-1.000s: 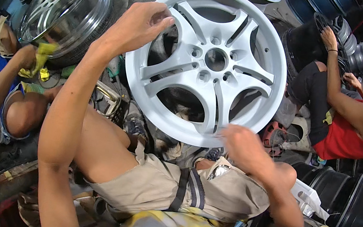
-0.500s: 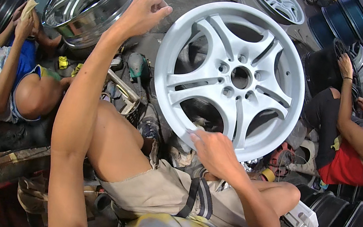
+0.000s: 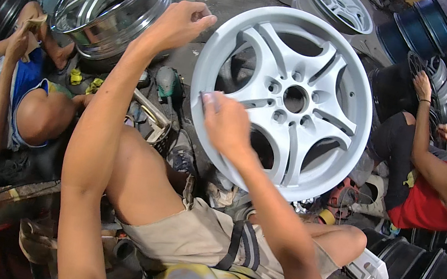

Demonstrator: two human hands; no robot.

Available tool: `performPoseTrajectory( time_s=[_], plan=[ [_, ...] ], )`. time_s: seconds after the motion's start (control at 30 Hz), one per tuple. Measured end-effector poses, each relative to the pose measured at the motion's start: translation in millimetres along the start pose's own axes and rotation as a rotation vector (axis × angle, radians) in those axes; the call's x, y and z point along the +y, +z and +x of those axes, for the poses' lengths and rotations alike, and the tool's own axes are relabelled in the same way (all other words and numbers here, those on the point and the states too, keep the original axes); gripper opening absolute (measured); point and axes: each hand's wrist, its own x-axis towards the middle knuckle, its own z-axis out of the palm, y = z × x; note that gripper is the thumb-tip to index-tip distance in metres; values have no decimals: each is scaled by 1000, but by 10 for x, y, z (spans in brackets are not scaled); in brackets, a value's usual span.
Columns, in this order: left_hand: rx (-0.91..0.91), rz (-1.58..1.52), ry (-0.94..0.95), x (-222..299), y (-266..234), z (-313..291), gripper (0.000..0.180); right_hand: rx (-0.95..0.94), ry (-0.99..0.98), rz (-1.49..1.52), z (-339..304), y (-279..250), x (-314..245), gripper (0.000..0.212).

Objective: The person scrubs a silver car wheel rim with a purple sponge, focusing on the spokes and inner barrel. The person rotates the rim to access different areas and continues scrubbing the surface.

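Observation:
A pale grey-white car wheel rim (image 3: 293,117) with split spokes stands in front of me, its face tilted up toward me. My right hand (image 3: 226,122) is closed, pinching a small dark grey piece that looks like sandpaper (image 3: 203,95); it is against the left part of the rim's outer lip. Motion blurs this hand slightly. Up and to the left, my left hand (image 3: 183,23) hovers beside the rim's upper left edge, apart from it. Its fingers are loosely curled with a gap to the thumb, and nothing shows in it.
A chrome wheel (image 3: 110,0) lies at the far left, and a smaller pale rim (image 3: 340,6) at the back. A green-grey power tool (image 3: 169,83) rests near a basket (image 3: 157,128). Co-workers sit left and right, one in a red shirt (image 3: 443,196). Black rims (image 3: 426,277) lie lower right.
My right hand has slid up and left along the rim's lip, from its bottom to its left side. My left hand has shifted slightly down and right.

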Motion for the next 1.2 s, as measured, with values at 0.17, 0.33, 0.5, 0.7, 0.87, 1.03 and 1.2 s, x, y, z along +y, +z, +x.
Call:
performPoseTrajectory(
  time_s=[0.17, 0.33, 0.5, 0.7, 0.87, 1.03, 1.2],
  plan=[
    [-95, 24, -8, -115, 75, -43, 36, -236, -60, -16, -626, -283, 288, 28],
    [-253, -3, -149, -53, 49, -202, 42, -808, 50, -92, -1138, -1806, 1206, 31],
    [-304, -106, -160, -175, 220, -215, 58, -333, -144, -1187, -829, -2738, 1851, 12],
    [-400, 3, -221, -53, 245, -422, 58, -722, -35, -872, -1037, -2005, 1263, 20],
    [-453, -168, -343, -83, 318, -649, 62, -353, 176, 171, -864, -2581, 1426, 37],
    [-477, -339, -423, -148, 563, -918, 65, 417, 87, -455, -748, -2674, 2010, 26],
    [-125, -169, -451, -129, 918, -1243, 78, 488, -208, -457, -381, -2300, 1960, 25]
  ],
)
